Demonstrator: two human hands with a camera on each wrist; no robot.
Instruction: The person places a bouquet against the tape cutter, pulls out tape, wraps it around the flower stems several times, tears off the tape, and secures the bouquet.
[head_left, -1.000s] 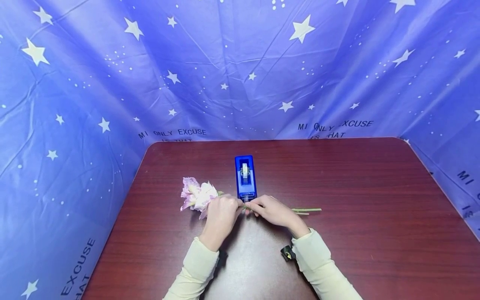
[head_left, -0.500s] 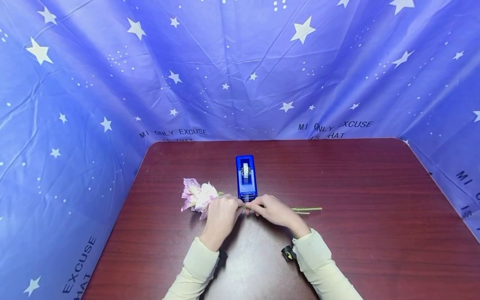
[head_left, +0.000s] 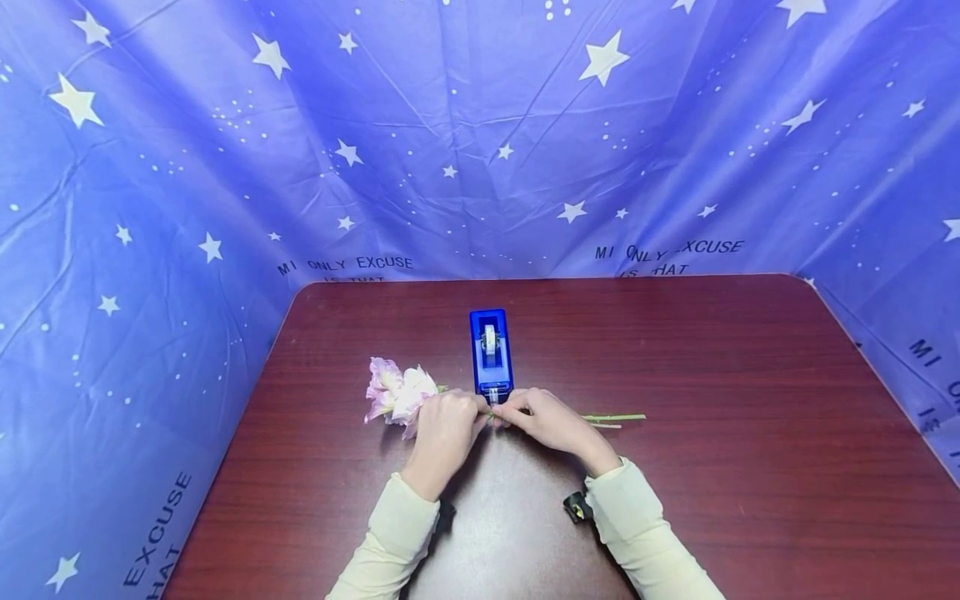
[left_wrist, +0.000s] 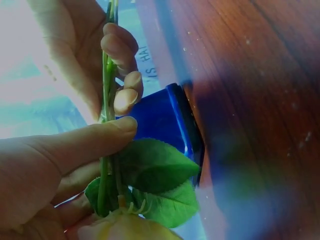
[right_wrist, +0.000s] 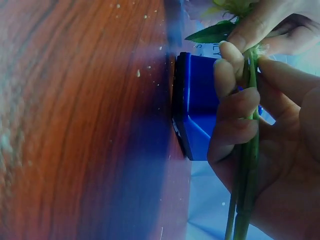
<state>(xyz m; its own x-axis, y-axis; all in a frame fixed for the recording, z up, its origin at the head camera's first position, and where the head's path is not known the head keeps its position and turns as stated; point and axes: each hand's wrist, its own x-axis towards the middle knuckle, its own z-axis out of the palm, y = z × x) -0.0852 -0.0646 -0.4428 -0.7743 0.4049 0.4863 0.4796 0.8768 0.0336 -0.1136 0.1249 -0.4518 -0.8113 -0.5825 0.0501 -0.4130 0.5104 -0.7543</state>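
Observation:
Pale pink and white artificial-looking flowers [head_left: 401, 393] lie sideways at the left in the head view. Their green stems [head_left: 618, 417] run right, under both hands. My left hand [head_left: 444, 437] pinches the stems just below the leaves [left_wrist: 159, 166], thumb on top. Close beside it, my right hand [head_left: 553, 427] curls its fingers round the same stems [right_wrist: 248, 160]. A shiny clear bit, apparently tape [right_wrist: 261, 49], shows on the stems between the hands in the right wrist view. Right behind the fingertips stands a blue tape dispenser [head_left: 482, 371] holding a small roll.
The reddish-brown wooden table [head_left: 712, 350] spreads out around the hands. A blue cloth with white stars [head_left: 450, 100] hangs behind it and along both sides. A small black device [head_left: 576, 507] sits at the right wrist.
Both hands keep almost the same place and hold on the stems. The flower heads have shifted very slightly right. The dispenser stays put.

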